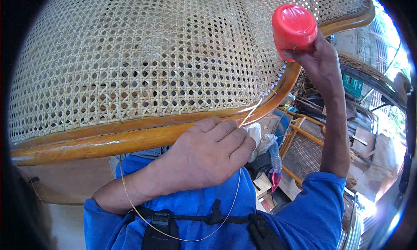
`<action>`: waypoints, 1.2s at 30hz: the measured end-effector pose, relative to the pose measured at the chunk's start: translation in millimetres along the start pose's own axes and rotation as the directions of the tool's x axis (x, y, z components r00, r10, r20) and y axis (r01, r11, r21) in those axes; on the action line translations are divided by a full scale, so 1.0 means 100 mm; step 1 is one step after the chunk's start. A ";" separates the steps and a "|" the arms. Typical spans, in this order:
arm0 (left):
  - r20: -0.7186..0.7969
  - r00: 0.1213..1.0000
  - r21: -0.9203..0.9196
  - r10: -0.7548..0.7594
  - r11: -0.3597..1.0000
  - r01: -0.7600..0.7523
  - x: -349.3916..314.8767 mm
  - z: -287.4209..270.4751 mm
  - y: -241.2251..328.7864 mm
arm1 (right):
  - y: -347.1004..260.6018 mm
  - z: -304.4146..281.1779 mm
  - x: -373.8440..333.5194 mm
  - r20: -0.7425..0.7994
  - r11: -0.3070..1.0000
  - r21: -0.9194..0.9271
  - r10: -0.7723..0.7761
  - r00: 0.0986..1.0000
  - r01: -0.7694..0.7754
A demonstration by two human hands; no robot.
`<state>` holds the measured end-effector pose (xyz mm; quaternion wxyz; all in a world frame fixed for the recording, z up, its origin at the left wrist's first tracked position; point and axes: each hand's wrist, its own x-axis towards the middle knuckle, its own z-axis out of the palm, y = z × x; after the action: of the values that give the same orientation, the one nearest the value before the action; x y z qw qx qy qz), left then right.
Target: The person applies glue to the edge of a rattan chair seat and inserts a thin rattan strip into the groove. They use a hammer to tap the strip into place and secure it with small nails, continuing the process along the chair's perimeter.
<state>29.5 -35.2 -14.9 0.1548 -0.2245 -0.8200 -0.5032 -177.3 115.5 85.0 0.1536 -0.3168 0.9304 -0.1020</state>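
1. The woven cane panel (pixel 143 63) fills the upper left and centre of my view. Its open lattice is set in a curved wooden frame (pixel 104 141) that runs along its lower edge and bends up on the right.
2. A thin cane strand (pixel 182 238) loops down from my left wrist, across my blue shirt (pixel 195 206), and rises again to my fingertips at the frame.
3. My left hand (pixel 204 154) rests against the wooden frame, palm down. The fingers are closed and pinch the cane strand at the frame's lower edge. A short length of strand runs from the pinch up to the frame.
4. Just right of that hand a crumpled clear plastic bag (pixel 260 139) shows below the frame.
5. My right hand (pixel 319 61) is raised at the frame's right bend. It is closed around a red plastic handle (pixel 294 26), whose rounded end points toward me. What the handle carries below my grip is hidden.
6. Further right, lower, a second cane chair frame (pixel 304 139) stands among clutter on the ground.
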 end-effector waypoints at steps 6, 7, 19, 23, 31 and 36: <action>0.005 1.000 -0.040 0.008 0.999 -0.008 0.00 0.00 -0.01 | 0.03 -0.34 0.07 -0.034 0.960 0.235 0.167 0.985 -0.154; 0.002 1.000 -0.042 0.008 0.999 -0.008 0.01 0.00 -0.01 | 0.01 -0.41 0.06 -0.082 0.970 0.189 0.172 0.982 -0.154; 0.021 1.000 -0.029 0.003 1.000 -0.003 0.01 -0.01 -0.01 | 0.12 -0.35 0.10 -0.221 0.984 0.082 0.170 0.960 -0.155; 0.021 1.000 -0.032 0.005 0.999 -0.005 0.01 -0.01 -0.01 | 0.23 -0.32 0.13 -0.213 0.990 0.090 0.129 0.969 -0.112; 0.026 1.000 -0.033 0.000 0.999 0.000 0.03 -0.02 -0.01 | 0.20 -0.21 0.14 -0.176 0.989 0.085 0.137 0.975 -0.124; 0.028 1.000 -0.041 -0.011 0.999 0.012 0.02 -0.02 -0.01 | 0.13 -0.14 0.11 -0.151 0.982 0.019 0.191 0.970 -0.190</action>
<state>27.2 -36.3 -13.4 0.1357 -0.2299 -0.8129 -0.5177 -198.0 119.9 91.7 0.0921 -0.2171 0.9653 -0.1125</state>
